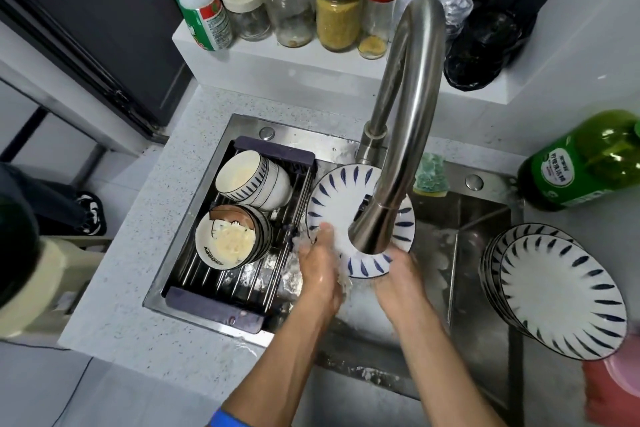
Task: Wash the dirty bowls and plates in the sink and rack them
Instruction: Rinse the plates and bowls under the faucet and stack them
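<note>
Glossy glazed ceramic plate [332, 198] at the wet fingers [323, 230]; brushed steel faucet [405, 114] just above them; speckled matt stone bench [194, 135]; shiny metal sink [481, 218].

Faucet spout [391, 163] hides plate [332, 198] centre; right hand [398, 274] fingers under rim.

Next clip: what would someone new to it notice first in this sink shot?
The eye goes first to the blue-striped plate held by the left hand and right hand under the big steel faucet in mid-frame, with water running over it. Next, the bowls lying on their sides in the rack over the sink's left part, and the stack of matching plates on the counter at right.
</note>
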`<state>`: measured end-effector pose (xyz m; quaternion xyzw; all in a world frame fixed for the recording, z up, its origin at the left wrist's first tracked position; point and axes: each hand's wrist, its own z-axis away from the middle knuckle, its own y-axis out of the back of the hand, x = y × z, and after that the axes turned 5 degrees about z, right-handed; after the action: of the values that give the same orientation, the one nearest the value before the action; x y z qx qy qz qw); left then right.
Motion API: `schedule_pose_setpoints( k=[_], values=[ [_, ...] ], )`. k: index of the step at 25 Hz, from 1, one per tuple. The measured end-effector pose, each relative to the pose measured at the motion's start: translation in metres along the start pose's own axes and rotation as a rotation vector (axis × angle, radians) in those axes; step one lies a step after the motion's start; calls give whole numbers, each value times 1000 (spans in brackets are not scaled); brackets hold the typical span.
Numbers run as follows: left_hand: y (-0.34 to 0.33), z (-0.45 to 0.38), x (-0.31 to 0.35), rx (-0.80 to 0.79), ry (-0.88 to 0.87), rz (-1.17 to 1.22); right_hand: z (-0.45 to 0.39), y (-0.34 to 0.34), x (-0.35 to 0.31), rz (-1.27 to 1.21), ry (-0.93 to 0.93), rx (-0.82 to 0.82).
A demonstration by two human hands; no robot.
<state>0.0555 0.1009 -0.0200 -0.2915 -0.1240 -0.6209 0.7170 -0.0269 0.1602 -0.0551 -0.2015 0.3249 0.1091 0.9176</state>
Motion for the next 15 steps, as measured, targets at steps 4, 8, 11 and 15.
schedule_pose_setpoints(
  k=[4, 8, 11, 15],
  values=[
    [19, -3, 4, 86, -205, -231, 9, 24, 11, 1310, 854, -74],
    [23, -17, 15, 5, -148, -395, 25, 33, 17, 1496, 938, -614],
    [7, -8, 14, -265, -174, -509, 23, 28, 10, 1228, 846, -328],
    [-8, -3, -43, -310, -490, -989, 15, 15, 7, 383, 197, -182]
  ],
)
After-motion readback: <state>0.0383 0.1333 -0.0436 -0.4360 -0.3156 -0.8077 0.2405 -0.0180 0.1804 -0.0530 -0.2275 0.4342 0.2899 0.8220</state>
